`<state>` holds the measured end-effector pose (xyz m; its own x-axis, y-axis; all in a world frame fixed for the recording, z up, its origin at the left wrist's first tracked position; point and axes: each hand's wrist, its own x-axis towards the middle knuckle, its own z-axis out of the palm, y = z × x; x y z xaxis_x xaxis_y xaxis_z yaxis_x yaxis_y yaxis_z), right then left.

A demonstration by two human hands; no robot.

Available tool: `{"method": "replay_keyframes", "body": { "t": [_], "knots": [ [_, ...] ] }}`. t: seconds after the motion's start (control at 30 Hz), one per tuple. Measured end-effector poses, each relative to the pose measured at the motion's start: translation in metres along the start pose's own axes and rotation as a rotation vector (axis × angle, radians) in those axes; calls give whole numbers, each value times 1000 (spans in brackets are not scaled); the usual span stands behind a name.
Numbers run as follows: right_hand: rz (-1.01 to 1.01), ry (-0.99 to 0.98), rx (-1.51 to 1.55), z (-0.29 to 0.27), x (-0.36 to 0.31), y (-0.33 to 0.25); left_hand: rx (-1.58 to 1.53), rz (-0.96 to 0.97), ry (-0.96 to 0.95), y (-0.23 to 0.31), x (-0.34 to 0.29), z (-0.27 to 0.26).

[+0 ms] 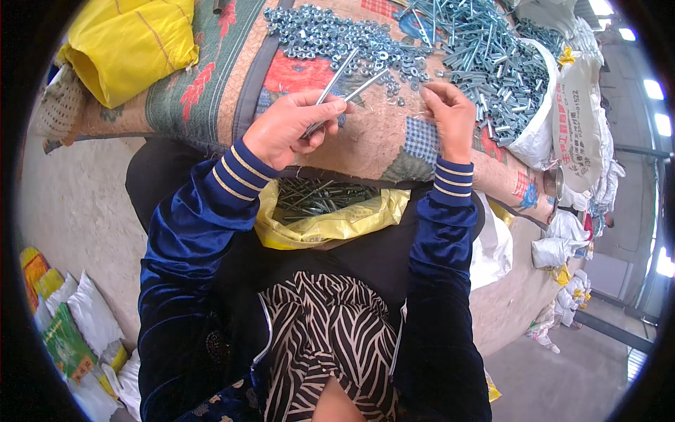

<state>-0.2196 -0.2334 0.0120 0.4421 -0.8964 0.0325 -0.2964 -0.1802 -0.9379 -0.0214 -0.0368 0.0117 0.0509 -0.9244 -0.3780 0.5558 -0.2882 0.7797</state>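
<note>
My left hand [295, 126] is closed around two thin metal rods [339, 74], which look like long bolts. Their upper ends spread apart in a V above the cloth-covered table. My right hand [451, 119] is bent over the cloth, thumb and fingertips drawn together near a few loose nuts [401, 101]; whatever they may pinch is too small to make out. Beyond both hands spreads a heap of silvery nuts [330, 35]. Right of it lie a pile of long bolts [467, 35] and many short metal sleeves [517, 88].
Against the table's near edge, at my lap, an open yellow sack [380, 214] holds many metal rods [323, 195]. Another yellow bag [137, 53] lies at the far left. A white woven sack [580, 126] borders the sleeves. Filled bags [91, 313] stand on the floor at left.
</note>
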Motion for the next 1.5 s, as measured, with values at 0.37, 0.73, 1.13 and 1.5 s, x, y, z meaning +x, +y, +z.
{"method": "replay_keyframes", "body": {
  "t": [0.37,0.73,1.13,1.5],
  "knots": [
    [-550,-44,-628,23,-12,9,3,16,-4,0,0,-1],
    [-9,-180,399,31,-25,-31,27,-26,-13,-10,3,4],
    [-727,150,-225,64,-13,-34,-192,125,31,-10,6,7],
    [-171,-128,-1,50,3,-30,-148,65,45,-4,0,-4]
  ]
}}
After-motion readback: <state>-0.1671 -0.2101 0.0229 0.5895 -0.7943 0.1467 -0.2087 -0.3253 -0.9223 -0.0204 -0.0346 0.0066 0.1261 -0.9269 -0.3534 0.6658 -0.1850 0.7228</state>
